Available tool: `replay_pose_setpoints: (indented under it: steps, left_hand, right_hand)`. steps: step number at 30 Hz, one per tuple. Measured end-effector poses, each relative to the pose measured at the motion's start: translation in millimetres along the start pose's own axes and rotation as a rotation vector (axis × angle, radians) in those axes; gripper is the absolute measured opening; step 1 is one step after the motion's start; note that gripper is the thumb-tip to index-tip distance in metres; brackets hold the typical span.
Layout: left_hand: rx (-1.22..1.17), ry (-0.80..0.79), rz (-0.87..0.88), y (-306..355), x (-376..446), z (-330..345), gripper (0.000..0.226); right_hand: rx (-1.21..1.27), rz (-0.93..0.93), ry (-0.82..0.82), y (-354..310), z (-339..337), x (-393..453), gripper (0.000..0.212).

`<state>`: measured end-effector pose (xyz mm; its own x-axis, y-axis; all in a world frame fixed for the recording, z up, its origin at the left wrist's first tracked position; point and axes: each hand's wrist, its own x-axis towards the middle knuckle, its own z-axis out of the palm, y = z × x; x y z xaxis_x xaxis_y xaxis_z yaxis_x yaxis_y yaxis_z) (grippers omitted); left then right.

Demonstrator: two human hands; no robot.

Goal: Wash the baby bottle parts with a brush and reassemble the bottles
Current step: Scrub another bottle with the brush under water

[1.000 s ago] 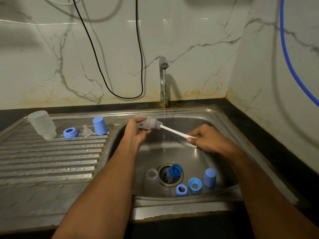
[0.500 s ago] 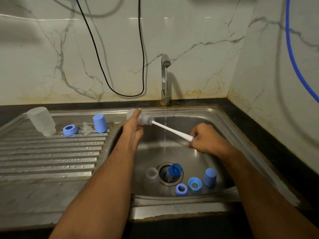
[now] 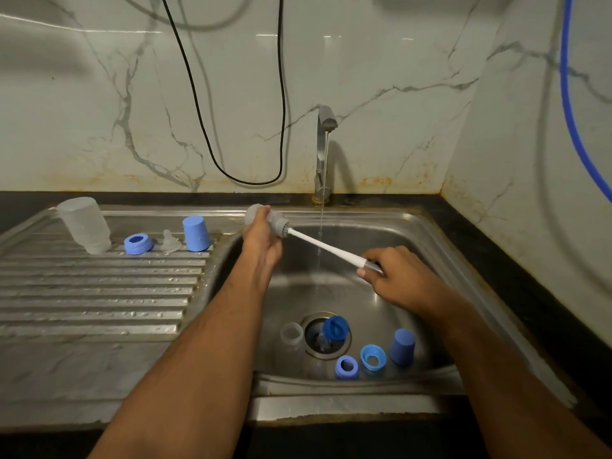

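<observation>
Left hand (image 3: 261,241), at centre frame above the sink's left rim, wrapped round a clear baby bottle (image 3: 256,214) held on its side with the mouth toward the right; right hand (image 3: 395,276), right of centre over the basin, curled round the grey grip of a bottle brush (image 3: 326,247), white shaft slanting up-left, bristle head just at the bottle mouth; thin stream of water from the tap (image 3: 324,150) falling behind the shaft into the steel sink (image 3: 440,246).

On the ribbed draining board (image 3: 99,293), left of frame, in a row: upturned clear bottle (image 3: 84,225), blue screw ring (image 3: 138,244), clear teat (image 3: 170,240), blue cap (image 3: 196,233) standing mouth down.

Lower in the basin, around the drain (image 3: 319,339): second clear bottle (image 3: 292,334) lying at the drain's left edge, dark blue ring (image 3: 336,327) tilted at its right edge, small clear teat inside the strainer, hard to make out; nearer the front wall, blue ring (image 3: 346,366), lighter blue ring (image 3: 373,356) just beside it, blue cap (image 3: 401,346) mouth down further right.

Black cable (image 3: 231,94) looping down the marble wall, blue hose (image 3: 573,111) at far right.
</observation>
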<state>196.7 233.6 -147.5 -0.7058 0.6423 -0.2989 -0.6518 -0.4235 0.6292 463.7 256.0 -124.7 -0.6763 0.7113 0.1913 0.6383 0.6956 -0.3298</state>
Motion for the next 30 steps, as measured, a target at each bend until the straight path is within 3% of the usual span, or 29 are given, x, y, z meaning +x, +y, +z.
replay_pose_setpoints:
  steps: [6, 13, 19, 21, 24, 30]
  left_hand:
    - [-0.034, -0.058, -0.005, 2.5, -13.2, 9.0, 0.051]
    - [0.191, -0.112, 0.071, -10.5, -16.1, 20.9, 0.048]
    - [0.145, -0.12, 0.028, -8.8, -17.7, 15.3, 0.045]
    - [0.099, -0.145, 0.023, -6.3, -19.0, 17.1, 0.039]
    - [0.084, -0.177, -0.007, -8.0, -24.2, 22.2, 0.028]
    - [0.035, -0.159, -0.038, -9.3, -29.9, 19.9, 0.025]
  right_hand:
    - [-0.072, -0.035, 0.072, -8.4, 5.7, 2.8, 0.019]
    - [-0.122, 0.007, 0.079, -13.9, 6.1, 2.7, 0.019]
    - [0.21, -0.001, -0.029, -16.3, 1.3, -0.6, 0.018]
    - [0.281, 0.014, 0.034, -16.1, 2.4, -2.7, 0.024]
    - [0.215, 0.056, 0.167, -21.0, 8.1, -5.4, 0.026]
    - [0.204, 0.143, 0.115, -30.0, 11.3, -0.2, 0.029]
